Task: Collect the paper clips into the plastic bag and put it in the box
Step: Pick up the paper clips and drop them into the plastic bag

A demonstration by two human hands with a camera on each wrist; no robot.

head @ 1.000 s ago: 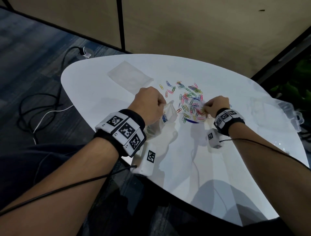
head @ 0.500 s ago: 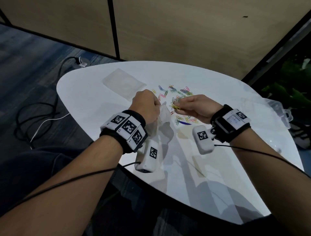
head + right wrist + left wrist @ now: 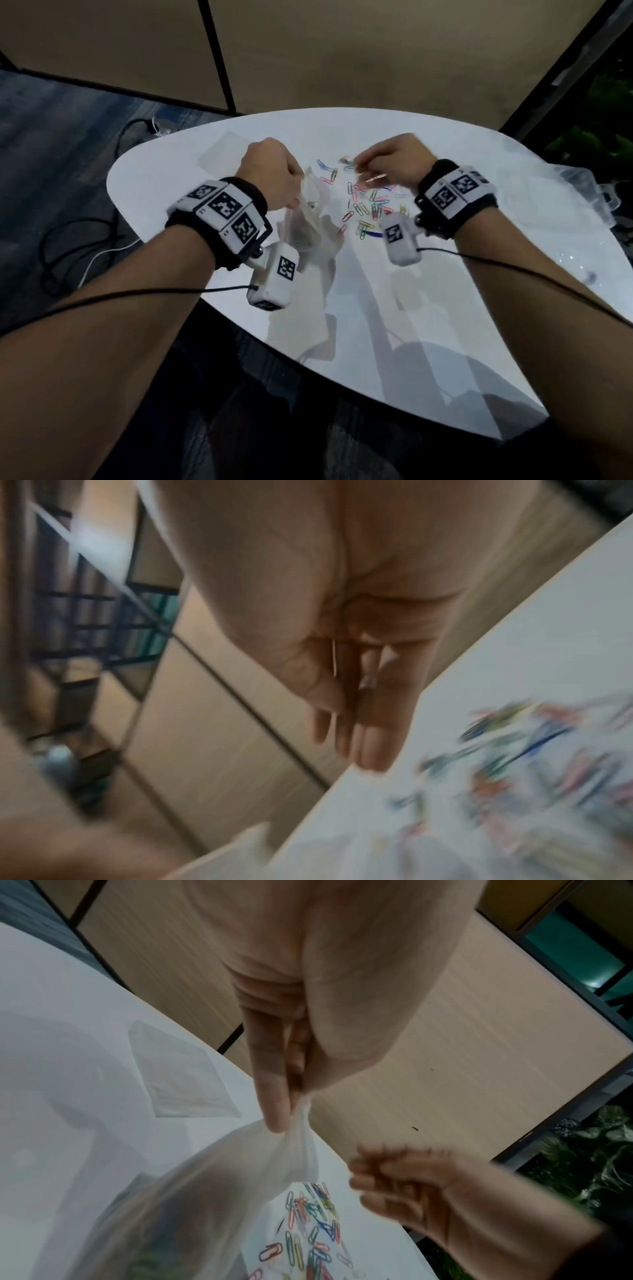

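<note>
The left hand (image 3: 270, 173) is pinching the bunched upper edge of the plastic bag (image 3: 310, 222) between thumb and fingers, which are curled tight round the film; the left wrist view shows the film gathered at the fingertips (image 3: 274, 1118) and the bag hanging below them, spreading wide toward the table (image 3: 428, 308). Some paper clips are showing through the translucent bag wall, low in the bag. The bag is hanging at the near left edge of the scattered paper clips (image 3: 368, 205), which are lying loose on the white table in mixed colours between the two hands and slightly toward the person. The right hand (image 3: 394, 162) is hovering over the far side of the pile with its fingers curled inward. A thin pale sliver is lying against its fingers in the right wrist view, which is heavily blurred, so whether that hand is gripping a clip cannot be told for certain. The left wrist view is showing the same hand (image 3: 404, 1183) beside the mouth of the bag, apart from the film. A second flat clear bag (image 3: 226, 154) is lying on the far left part of the table, well apart from the clips. The clear plastic box (image 3: 582, 186) is sitting at the far right edge of the table, well apart from both hands.
</note>
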